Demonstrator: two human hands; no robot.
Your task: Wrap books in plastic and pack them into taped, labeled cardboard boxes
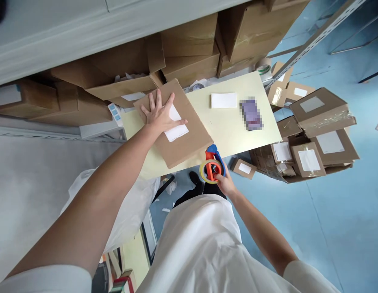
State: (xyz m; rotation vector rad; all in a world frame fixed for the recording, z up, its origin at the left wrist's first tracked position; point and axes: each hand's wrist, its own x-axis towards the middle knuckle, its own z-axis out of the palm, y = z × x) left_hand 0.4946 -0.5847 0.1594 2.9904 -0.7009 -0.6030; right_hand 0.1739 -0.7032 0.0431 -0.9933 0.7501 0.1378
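Note:
A flat cardboard box (192, 134) lies slantwise on the pale yellow tabletop (246, 87). My left hand (158, 112) rests on its upper face with fingers spread, partly covering a white label (177, 128). In my right hand (226, 183) is a red and blue tape dispenser (211, 154) carrying a roll of yellowish tape. The dispenser is by the box's near right corner, at the table's front edge; whether the two touch I cannot tell. Farther right on the table are a white slip of paper (224, 100) and a blurred-out purple object (251, 114).
Open cardboard boxes (189, 40) line the shelf behind the table. Several labelled parcels (321, 110) are heaped on the blue floor at the right, and a small box (243, 168) lies near the table. Tape rolls (263, 69) stand at the back right corner. A white plastic bag (128, 211) hangs at the left.

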